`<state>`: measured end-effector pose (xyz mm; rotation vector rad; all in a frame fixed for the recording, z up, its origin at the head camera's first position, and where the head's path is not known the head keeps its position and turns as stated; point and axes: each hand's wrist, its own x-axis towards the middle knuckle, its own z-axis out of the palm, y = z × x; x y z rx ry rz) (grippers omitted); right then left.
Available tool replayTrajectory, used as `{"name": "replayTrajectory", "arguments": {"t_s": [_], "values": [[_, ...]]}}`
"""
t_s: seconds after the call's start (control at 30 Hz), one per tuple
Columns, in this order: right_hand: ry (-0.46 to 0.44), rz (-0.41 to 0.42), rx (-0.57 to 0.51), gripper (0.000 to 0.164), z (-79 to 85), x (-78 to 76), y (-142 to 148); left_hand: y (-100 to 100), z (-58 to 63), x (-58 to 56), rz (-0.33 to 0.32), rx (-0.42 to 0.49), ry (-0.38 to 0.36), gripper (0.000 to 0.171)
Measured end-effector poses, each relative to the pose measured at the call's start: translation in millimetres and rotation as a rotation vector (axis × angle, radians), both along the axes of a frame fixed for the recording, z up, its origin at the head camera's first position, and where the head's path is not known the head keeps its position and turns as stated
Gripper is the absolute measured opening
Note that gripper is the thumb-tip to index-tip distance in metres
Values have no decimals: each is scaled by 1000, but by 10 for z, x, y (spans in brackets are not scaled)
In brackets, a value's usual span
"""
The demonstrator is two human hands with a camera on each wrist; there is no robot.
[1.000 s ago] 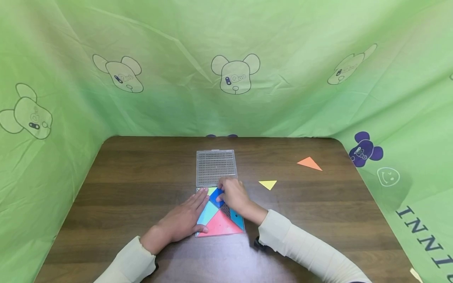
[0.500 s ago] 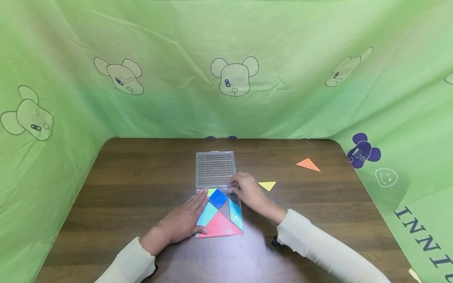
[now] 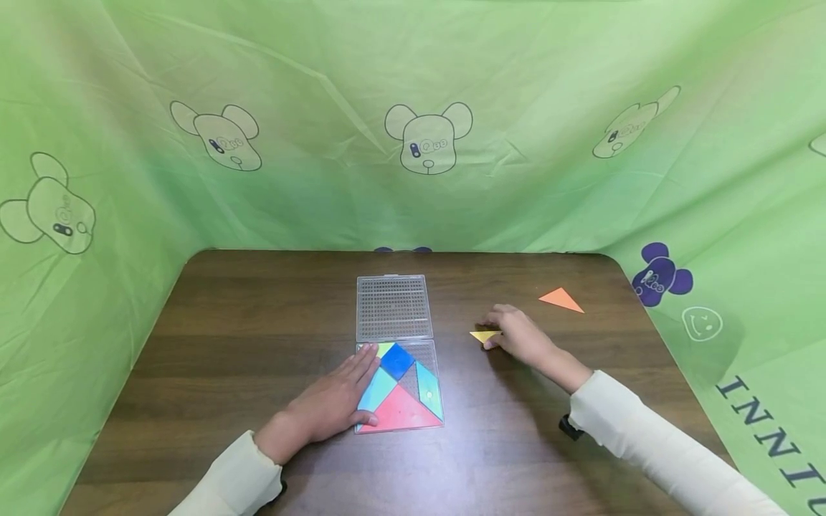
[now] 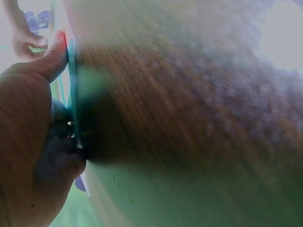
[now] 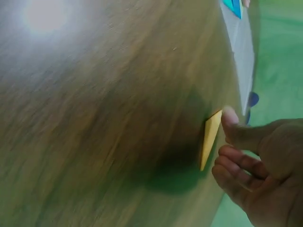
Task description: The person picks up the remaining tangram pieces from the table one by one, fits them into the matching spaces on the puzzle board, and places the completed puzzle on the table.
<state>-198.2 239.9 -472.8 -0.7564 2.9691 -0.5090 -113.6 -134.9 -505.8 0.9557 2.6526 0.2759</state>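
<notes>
In the head view, a clear hinged case [image 3: 418,350] lies unfolded on the table. Its near half carries flat tangram pieces: a red triangle [image 3: 401,411], a blue square [image 3: 398,362], a light blue piece [image 3: 379,388], a teal parallelogram [image 3: 429,390] and a partly covered yellow-green piece [image 3: 385,349]. My left hand [image 3: 332,398] rests on the case's left edge, fingers extended, thumb over the red triangle's corner. To the right, my right hand [image 3: 519,335] is at a yellow triangle [image 3: 481,335]; in the right wrist view the thumb [image 5: 230,118] meets its corner, other fingers apart from it.
An orange triangle [image 3: 561,300] lies farther back on the right of the brown table [image 3: 271,322]. The case's gridded far half [image 3: 393,308] lies flat. A green curtain [image 3: 310,193] stands behind the table and along both sides.
My right hand first let go of the blue square, leaving it in the case, then moved right to the yellow triangle. The left hand has stayed in place on the case.
</notes>
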Motion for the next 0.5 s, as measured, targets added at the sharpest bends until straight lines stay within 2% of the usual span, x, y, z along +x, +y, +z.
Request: {"name": "replayTrajectory", "arguments": {"t_s": [0.13,0.37,0.5], "values": [[-7,25,18,40,-43,17,55,-2,-12,-3,-7,7,8,97],[56,41,10,31,-113,15,61,3,-8,8,9,16,-10,97],[63,51,-1,29,-113,-26,44,5,3,8,9,13,-9,97]]}}
